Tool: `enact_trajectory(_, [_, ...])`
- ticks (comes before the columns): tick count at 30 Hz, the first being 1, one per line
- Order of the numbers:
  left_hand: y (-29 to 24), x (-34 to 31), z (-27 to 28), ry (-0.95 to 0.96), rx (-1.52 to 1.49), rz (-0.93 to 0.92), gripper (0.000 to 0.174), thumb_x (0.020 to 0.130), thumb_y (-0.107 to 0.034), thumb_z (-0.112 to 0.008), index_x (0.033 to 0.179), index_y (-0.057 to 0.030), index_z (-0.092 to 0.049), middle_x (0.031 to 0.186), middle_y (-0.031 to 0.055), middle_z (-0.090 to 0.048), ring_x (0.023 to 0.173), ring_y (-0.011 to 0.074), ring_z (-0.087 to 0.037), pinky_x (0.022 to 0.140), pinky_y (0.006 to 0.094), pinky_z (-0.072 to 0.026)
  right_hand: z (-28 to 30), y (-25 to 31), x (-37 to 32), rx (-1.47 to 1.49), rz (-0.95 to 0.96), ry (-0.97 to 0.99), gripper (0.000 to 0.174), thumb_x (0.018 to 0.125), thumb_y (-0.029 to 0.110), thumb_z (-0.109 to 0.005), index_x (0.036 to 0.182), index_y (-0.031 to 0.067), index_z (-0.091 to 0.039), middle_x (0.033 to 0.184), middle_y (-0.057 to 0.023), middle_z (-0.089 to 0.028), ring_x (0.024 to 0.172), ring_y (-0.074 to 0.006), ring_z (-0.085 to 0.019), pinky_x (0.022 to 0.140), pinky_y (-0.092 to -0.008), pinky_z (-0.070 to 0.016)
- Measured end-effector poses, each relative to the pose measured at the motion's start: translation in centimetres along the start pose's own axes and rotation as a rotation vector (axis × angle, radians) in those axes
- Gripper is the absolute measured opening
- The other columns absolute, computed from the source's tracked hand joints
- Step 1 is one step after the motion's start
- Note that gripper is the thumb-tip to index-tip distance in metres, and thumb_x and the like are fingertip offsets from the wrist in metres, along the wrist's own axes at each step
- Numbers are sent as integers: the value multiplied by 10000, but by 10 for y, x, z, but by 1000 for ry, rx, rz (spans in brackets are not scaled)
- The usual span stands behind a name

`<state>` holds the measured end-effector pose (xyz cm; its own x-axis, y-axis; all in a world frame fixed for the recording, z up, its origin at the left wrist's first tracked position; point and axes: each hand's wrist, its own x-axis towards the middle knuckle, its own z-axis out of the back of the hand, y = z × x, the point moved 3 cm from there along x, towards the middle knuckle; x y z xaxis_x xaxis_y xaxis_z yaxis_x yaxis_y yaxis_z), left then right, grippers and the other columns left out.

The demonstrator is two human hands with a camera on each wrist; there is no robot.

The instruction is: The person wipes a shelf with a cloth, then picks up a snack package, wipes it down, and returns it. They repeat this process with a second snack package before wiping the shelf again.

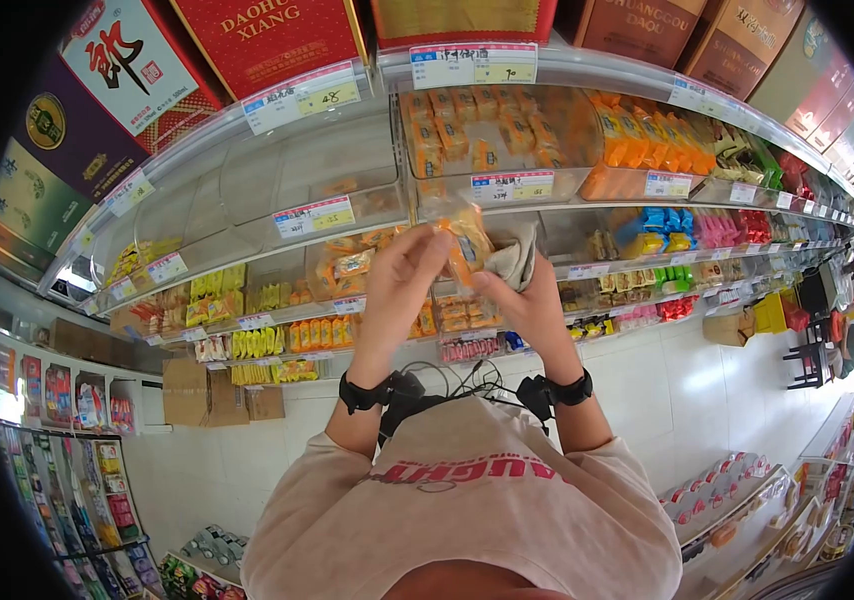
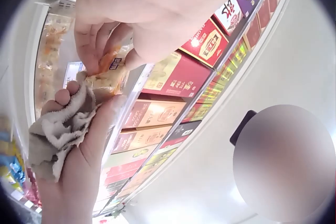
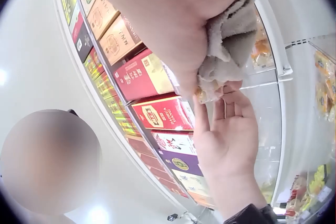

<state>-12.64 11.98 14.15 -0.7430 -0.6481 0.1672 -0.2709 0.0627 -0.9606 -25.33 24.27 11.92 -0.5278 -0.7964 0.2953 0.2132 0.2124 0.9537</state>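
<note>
In the head view, a small clear-and-orange wrapped snack packet is held up in front of the shelves. My left hand pinches it between thumb and fingers from the left. A crumpled grey cloth is gripped in my right hand, whose thumb tip lies at the packet's lower right edge. The left wrist view shows the packet between both hands, the cloth bunched in the right palm. From the right wrist, the packet is mostly hidden behind the right hand and cloth.
Right behind the hands, a clear shelf bin holds similar orange packets. A partly filled clear bin stands left of it. Boxed bottles, such as a red box, line the shelf above. Lower tiers hold colourful snacks. Cardboard boxes sit on the floor.
</note>
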Motion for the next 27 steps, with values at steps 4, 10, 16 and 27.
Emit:
enact_trajectory(4, [-1,2,-3,-31,13,-36,306,1020,-223,-655,1161,48,-659,956,18,-680,843,55,-600,747,235,-474,-3,5,-4,213,-87,-28,337,896,104,-774,1159,-23,-606,947,-67,-713,808,-101,-674,710,-277,-554])
enact_trajectory(10, [-11,-4,-14,13,-101,-32,228,993,-171,-689,1092,32,-658,954,18,-674,860,60,-603,760,227,-473,2,0,-6,253,-39,-75,352,917,74,-737,1218,-18,-580,1057,-60,-691,907,-94,-650,783,-269,-543])
enact_trajectory(16, [-3,-1,-12,2,7,-64,209,954,-106,-724,1105,18,-649,1029,44,-694,950,84,-643,820,228,-505,-6,0,-1,233,-1,-107,332,926,85,-720,1219,-13,-599,1051,-30,-695,920,-75,-624,818,-271,-521])
enact_trajectory(27, [-16,-3,2,-124,-77,-171,351,1029,-138,-614,1339,23,-573,1209,68,-660,1052,128,-634,929,283,-504,20,-17,-16,277,-79,-239,283,996,180,-651,1217,6,-617,1036,-37,-679,942,-86,-619,825,-264,-509])
